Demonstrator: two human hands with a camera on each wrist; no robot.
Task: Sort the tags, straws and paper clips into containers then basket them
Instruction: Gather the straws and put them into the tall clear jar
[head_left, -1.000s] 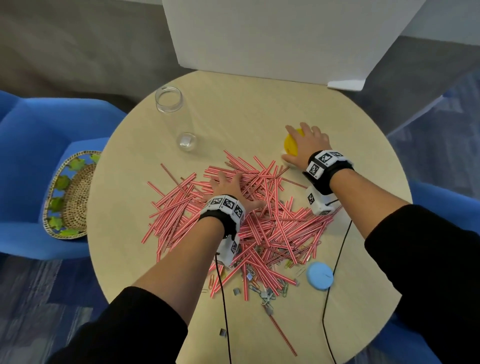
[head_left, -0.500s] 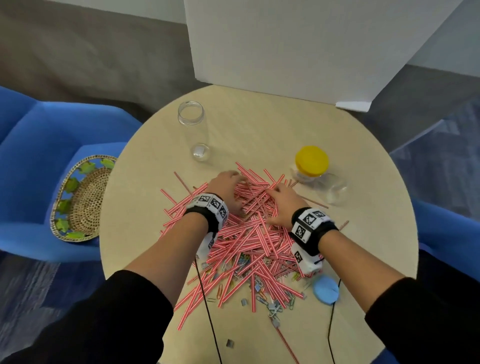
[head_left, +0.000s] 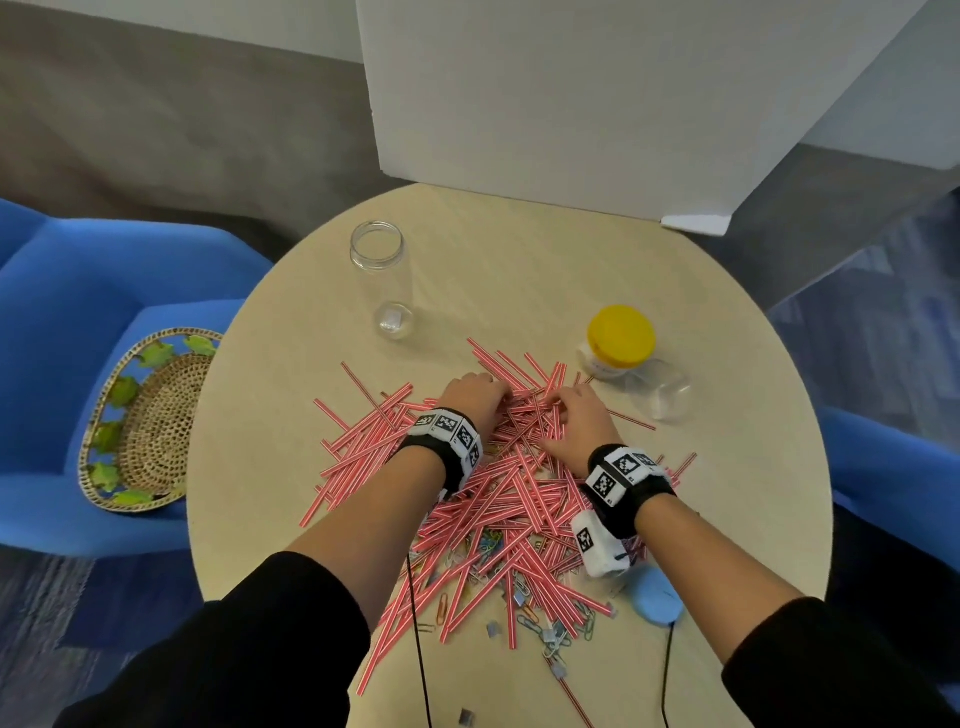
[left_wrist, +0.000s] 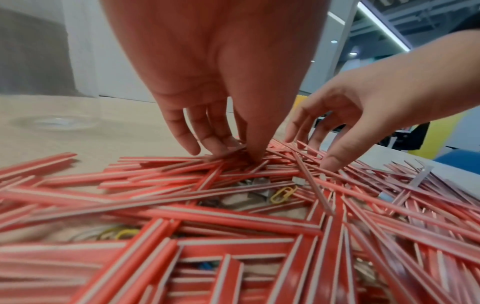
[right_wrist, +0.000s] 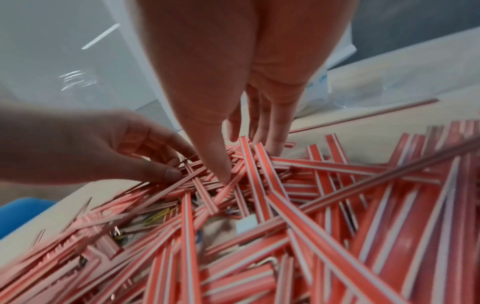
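Here both hands sit side by side on the far part of a wide heap of red-and-white straws (head_left: 498, 493) spread over a round wooden table (head_left: 519, 270). The left hand (head_left: 470, 397) has its fingers bent down into the heap, fingertips (left_wrist: 207, 142) and thumb drawn close together and pressing on a few straws; whether any straw is truly pinched I cannot tell. The right hand (head_left: 576, 415), just to its right and nearly touching it, has its fingers spread and curved, thumb tip (right_wrist: 221, 170) planted on the straws, fingers apart from the thumb.

Beneath and between the straws, toward the wrists, lie coloured paper clips (head_left: 488, 545) and small grey metal tags (head_left: 519, 597); more of both scatter on the table near the person's body, past the forearms. A yellow paper clip (left_wrist: 283, 194) shows through a gap below the left fingers.

Beyond the left hand stands an open clear jar (head_left: 382, 270). Beyond and to the right of the right hand lies a clear jar with a yellow lid (head_left: 621, 332). A blue lid (head_left: 657, 597) rests by the right forearm. Well left of the left hand, a woven basket (head_left: 150, 415) sits on a blue chair (head_left: 62, 312)
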